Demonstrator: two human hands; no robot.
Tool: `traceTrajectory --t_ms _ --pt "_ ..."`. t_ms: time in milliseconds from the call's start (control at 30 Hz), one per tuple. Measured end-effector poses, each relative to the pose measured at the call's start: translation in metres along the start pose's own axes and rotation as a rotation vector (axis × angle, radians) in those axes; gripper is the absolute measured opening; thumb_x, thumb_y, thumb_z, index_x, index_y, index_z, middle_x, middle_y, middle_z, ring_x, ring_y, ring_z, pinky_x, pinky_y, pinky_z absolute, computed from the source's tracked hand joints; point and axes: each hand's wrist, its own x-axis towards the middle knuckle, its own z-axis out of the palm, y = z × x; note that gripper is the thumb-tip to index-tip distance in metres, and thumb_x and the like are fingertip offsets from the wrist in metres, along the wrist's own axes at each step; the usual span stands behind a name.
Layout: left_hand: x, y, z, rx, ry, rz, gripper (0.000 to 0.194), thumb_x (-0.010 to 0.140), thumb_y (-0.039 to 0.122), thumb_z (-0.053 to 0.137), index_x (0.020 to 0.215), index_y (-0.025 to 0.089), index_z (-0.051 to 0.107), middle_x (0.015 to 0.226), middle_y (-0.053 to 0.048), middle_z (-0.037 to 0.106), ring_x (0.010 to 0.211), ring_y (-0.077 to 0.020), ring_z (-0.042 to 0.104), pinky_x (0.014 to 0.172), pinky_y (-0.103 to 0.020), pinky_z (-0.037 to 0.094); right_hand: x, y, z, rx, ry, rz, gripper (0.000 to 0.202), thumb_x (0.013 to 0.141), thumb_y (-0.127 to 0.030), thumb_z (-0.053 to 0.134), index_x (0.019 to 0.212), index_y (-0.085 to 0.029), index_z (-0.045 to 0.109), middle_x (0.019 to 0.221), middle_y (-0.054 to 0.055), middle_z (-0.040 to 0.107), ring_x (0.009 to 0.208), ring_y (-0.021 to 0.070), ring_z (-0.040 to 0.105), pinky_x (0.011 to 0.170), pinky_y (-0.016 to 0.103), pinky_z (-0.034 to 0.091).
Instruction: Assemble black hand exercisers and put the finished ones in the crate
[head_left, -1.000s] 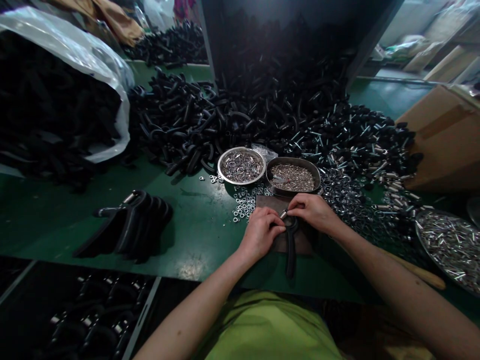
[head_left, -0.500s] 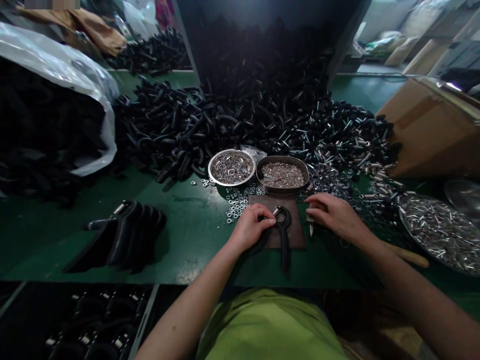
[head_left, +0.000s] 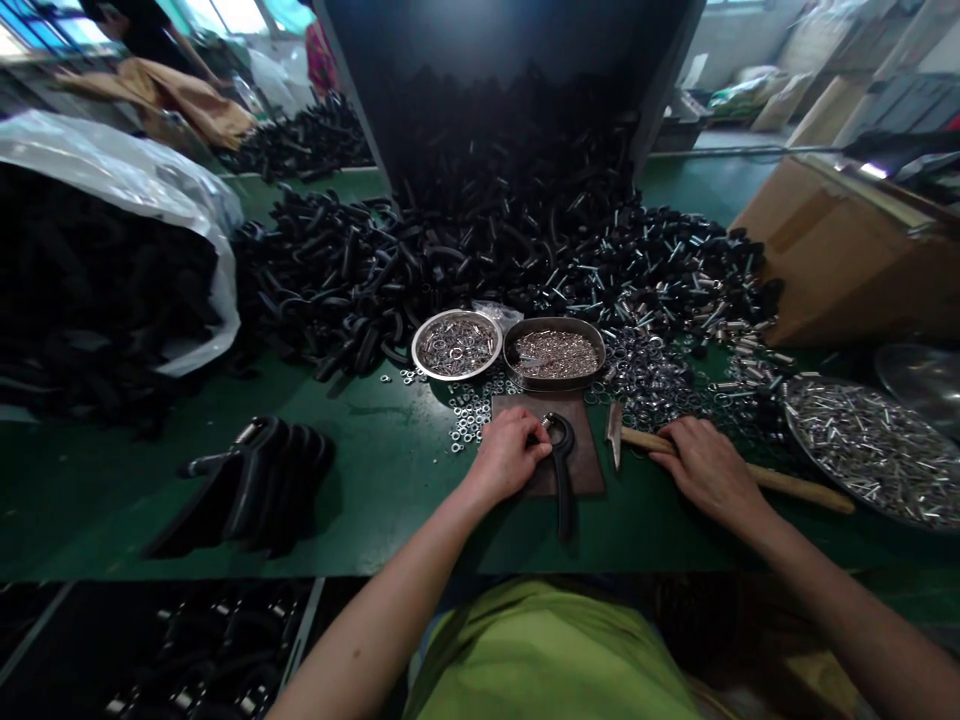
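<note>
On a dark metal plate (head_left: 589, 460), a black curved plastic handle part (head_left: 563, 495) lies with its hooked end away from me. My left hand (head_left: 510, 452) is closed at that hooked end, fingertips pinching it beside a small shiny metal piece. Right of the plate lies a hammer (head_left: 795, 486), its metal head near the plate and its wooden handle running right. My right hand (head_left: 709, 465) is closed over the handle's middle, with the fingers partly hidden. Small metal rings (head_left: 466, 420) are scattered beyond my left hand.
Behind the plate stand a round bowl (head_left: 417, 358) and an oval tin (head_left: 551, 383) of small metal parts. Black parts (head_left: 360, 265) are heaped behind. A row of black parts (head_left: 262, 480) stands left. A large pan (head_left: 799, 445) of metal pins and a cardboard box (head_left: 817, 250) are right.
My right hand has moved from the hammer's head to the right, onto its wooden handle. My left hand stays at the black part's hooked end. The view has tilted slightly upward.
</note>
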Motion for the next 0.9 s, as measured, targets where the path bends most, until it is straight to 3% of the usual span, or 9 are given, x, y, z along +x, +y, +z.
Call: traceTrajectory --t_ms 100,233,367,467,600,633,767,800,900 --pt "0.002 0.003 -0.002 -0.002 -0.038 -0.025 0.002 0.074 0.017 0.065 0.073 0.018 0.063 0.087 -0.003 0.058 0.09 -0.0193 0.053 0.08 -0.031 0.04 -0.002 -0.006 -0.006 0.004 0.043 0.026 0.023 0.089 -0.034 0.042 0.093 -0.017 0.057 0.086 0.01 0.064 0.078 0.0241 0.059 0.066 0.034 0.041" --pt "0.001 -0.002 0.001 -0.057 -0.017 0.004 0.004 0.074 0.016 0.065 0.073 0.018 0.063 0.087 -0.002 0.058 0.09 -0.0184 0.052 0.08 -0.03 0.04 0.004 -0.03 -0.039 0.111 0.063 0.126 0.027 0.092 -0.036 0.036 0.097 -0.022 0.059 0.075 0.005 0.067 0.065 0.022 0.063 0.054 0.031 0.038" --pt "-0.002 -0.005 0.004 -0.08 0.026 0.031 0.006 0.074 0.014 0.065 0.073 0.018 0.061 0.084 -0.001 0.057 0.088 -0.0179 0.052 0.08 -0.03 0.04 0.016 -0.064 -0.067 0.361 0.215 0.101 0.032 0.093 -0.03 0.034 0.117 -0.024 0.054 0.095 0.005 0.071 0.078 0.021 0.067 0.065 0.03 0.046" --pt "-0.002 -0.005 0.004 -0.086 0.015 0.033 0.006 0.074 0.014 0.065 0.073 0.018 0.06 0.083 -0.001 0.056 0.085 -0.0169 0.053 0.078 -0.029 0.04 0.024 -0.081 -0.061 0.375 0.258 0.068 0.037 0.094 -0.028 0.033 0.126 -0.023 0.049 0.113 0.008 0.066 0.091 0.0223 0.066 0.074 0.032 0.049" --pt "0.001 -0.004 0.002 -0.096 -0.006 0.034 0.007 0.074 0.011 0.063 0.073 0.017 0.059 0.085 -0.001 0.056 0.085 -0.0162 0.053 0.078 -0.028 0.04 0.031 -0.086 -0.051 0.287 0.036 -0.038 0.035 0.092 -0.027 0.037 0.123 -0.024 0.053 0.114 0.006 0.067 0.093 0.0241 0.066 0.075 0.036 0.052" --pt "0.001 -0.004 0.002 -0.097 -0.006 0.036 0.007 0.074 0.011 0.063 0.074 0.017 0.06 0.085 -0.001 0.056 0.085 -0.0161 0.053 0.077 -0.027 0.04 0.031 -0.087 -0.054 0.297 0.05 -0.035 0.035 0.093 -0.027 0.037 0.124 -0.024 0.052 0.114 0.006 0.067 0.095 0.0237 0.066 0.077 0.036 0.052" --pt "0.001 -0.008 0.003 -0.099 -0.009 0.054 0.005 0.074 0.014 0.064 0.074 0.018 0.06 0.084 0.0 0.055 0.083 -0.0156 0.053 0.077 -0.027 0.041 0.03 -0.089 -0.064 0.336 0.309 0.031 0.038 0.094 -0.026 0.034 0.129 -0.022 0.048 0.119 0.009 0.064 0.103 0.0227 0.063 0.083 0.035 0.05" --pt "0.002 -0.009 0.003 -0.1 -0.014 0.057 0.005 0.074 0.014 0.064 0.074 0.018 0.06 0.084 0.0 0.055 0.082 -0.0153 0.053 0.076 -0.027 0.041 0.03 -0.088 -0.062 0.307 0.293 0.023 0.038 0.093 -0.026 0.035 0.128 -0.022 0.05 0.117 0.009 0.065 0.099 0.0231 0.064 0.08 0.034 0.051" --pt "0.003 -0.008 0.001 -0.083 -0.04 0.062 0.006 0.074 0.012 0.062 0.075 0.018 0.06 0.086 0.0 0.056 0.083 -0.015 0.054 0.077 -0.026 0.041 0.03 -0.084 -0.049 0.217 0.078 -0.015 0.036 0.092 -0.028 0.039 0.124 -0.024 0.053 0.108 0.007 0.069 0.085 0.023 0.068 0.068 0.033 0.052"
